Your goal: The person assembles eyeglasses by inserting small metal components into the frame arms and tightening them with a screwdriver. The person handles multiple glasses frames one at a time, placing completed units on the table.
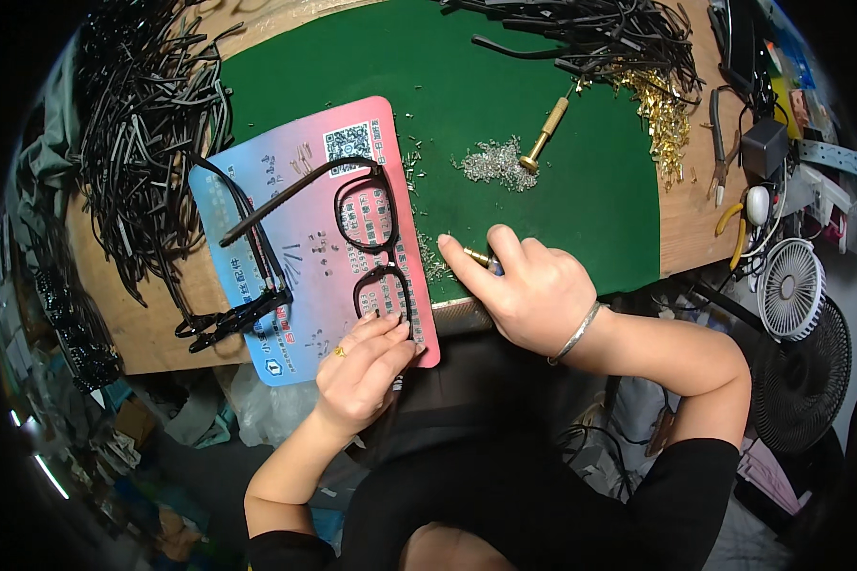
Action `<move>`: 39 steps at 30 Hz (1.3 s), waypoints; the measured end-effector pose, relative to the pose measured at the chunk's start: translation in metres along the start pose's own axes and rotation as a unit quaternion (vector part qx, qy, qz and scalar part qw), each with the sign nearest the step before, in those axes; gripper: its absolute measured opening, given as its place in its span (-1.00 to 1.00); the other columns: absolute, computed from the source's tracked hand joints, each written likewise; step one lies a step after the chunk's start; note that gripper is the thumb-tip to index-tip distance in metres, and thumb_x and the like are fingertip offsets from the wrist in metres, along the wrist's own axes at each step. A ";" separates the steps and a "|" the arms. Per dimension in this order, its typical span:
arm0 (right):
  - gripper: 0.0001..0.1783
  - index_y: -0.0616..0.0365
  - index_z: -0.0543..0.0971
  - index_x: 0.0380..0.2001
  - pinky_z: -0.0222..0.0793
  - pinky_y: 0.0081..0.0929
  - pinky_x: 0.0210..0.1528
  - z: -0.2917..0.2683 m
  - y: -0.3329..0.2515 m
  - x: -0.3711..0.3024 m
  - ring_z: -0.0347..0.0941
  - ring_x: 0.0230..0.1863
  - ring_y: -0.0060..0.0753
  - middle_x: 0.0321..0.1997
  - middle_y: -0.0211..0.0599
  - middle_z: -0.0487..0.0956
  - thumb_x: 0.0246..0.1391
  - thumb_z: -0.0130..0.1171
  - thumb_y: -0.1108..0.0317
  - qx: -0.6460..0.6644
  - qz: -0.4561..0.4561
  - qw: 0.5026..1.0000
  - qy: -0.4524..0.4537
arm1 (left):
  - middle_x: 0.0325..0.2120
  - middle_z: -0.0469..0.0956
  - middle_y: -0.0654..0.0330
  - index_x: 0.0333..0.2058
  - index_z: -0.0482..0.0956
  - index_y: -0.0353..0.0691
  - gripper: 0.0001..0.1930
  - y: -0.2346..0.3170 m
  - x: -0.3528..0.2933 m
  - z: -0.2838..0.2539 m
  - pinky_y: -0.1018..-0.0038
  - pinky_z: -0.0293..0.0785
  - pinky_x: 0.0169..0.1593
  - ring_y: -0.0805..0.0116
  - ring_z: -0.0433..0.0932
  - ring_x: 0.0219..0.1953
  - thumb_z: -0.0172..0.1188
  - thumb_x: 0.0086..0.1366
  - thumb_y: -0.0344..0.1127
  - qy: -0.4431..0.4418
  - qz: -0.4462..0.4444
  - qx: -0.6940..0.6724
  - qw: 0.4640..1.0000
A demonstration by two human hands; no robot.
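My left hand (pixel 360 373) is closed on the near end of a black eyeglass frame (pixel 390 249), by its lower lens rim. One temple arm of the frame reaches left across a pink and blue printed mat (pixel 319 214). My right hand (pixel 533 285) is closed round a slim brass-coloured tool (pixel 476 255), mostly hidden by the fingers, with the index finger stretched toward the mat's right edge. Small loose screws (pixel 433 262) lie near that fingertip. Beyond the hand, a brass screwdriver (pixel 548 131) rests beside a heap of tiny silver screws (pixel 490 164).
A large pile of black temple arms (pixel 143 143) covers the left of the table. More temple arms (pixel 619 38) and gold hinge pieces (pixel 667 124) lie at the far right of the green cloth (pixel 305 67). Several black glasses parts (pixel 248 314) sit on the mat. Pliers (pixel 719 143) and a white fan (pixel 790 288) are rightmost.
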State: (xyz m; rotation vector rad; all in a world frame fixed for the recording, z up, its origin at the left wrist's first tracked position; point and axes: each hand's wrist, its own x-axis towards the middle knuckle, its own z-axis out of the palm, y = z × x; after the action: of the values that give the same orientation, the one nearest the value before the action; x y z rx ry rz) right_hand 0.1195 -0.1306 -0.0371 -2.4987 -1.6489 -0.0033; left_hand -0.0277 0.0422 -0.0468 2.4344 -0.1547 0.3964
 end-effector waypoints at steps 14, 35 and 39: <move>-0.53 0.05 0.46 -0.08 0.28 -0.64 -0.72 -0.001 -0.004 0.003 0.30 -0.67 -0.52 -0.38 -0.27 0.36 -0.18 0.08 0.33 -0.033 -0.011 0.999 -0.013 | -0.43 0.59 0.18 -0.49 0.56 -0.22 -0.81 -0.013 0.000 0.002 0.29 0.47 -0.03 0.24 0.59 -0.28 0.39 -0.13 -0.46 0.015 0.004 -0.035 0.999; -0.54 -0.06 0.51 -0.08 0.33 -0.64 -0.67 -0.001 -0.024 -0.012 0.41 -0.64 -0.50 -0.36 -0.24 0.46 -0.17 0.09 0.38 0.227 -0.083 0.970 -0.021 | -0.43 0.60 0.16 -0.51 0.54 -0.25 -0.84 -0.010 -0.003 0.004 0.27 0.45 0.00 0.23 0.59 -0.29 0.30 -0.13 -0.59 0.029 -0.014 -0.039 0.999; -0.55 -0.06 0.50 -0.07 0.32 -0.65 -0.68 -0.002 -0.026 -0.014 0.40 -0.64 -0.51 -0.34 -0.17 0.46 -0.15 0.07 0.34 0.176 -0.089 0.980 -0.022 | -0.43 0.61 0.16 -0.50 0.54 -0.25 -0.83 -0.010 -0.003 0.005 0.26 0.44 0.01 0.23 0.60 -0.28 0.32 -0.12 -0.57 0.026 -0.017 -0.036 0.999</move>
State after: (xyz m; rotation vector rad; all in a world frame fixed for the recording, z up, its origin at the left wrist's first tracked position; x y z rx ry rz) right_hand 0.0901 -0.1340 -0.0331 -2.1003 -1.7111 0.2990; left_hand -0.0275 0.0464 -0.0577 2.3509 -0.1035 0.4301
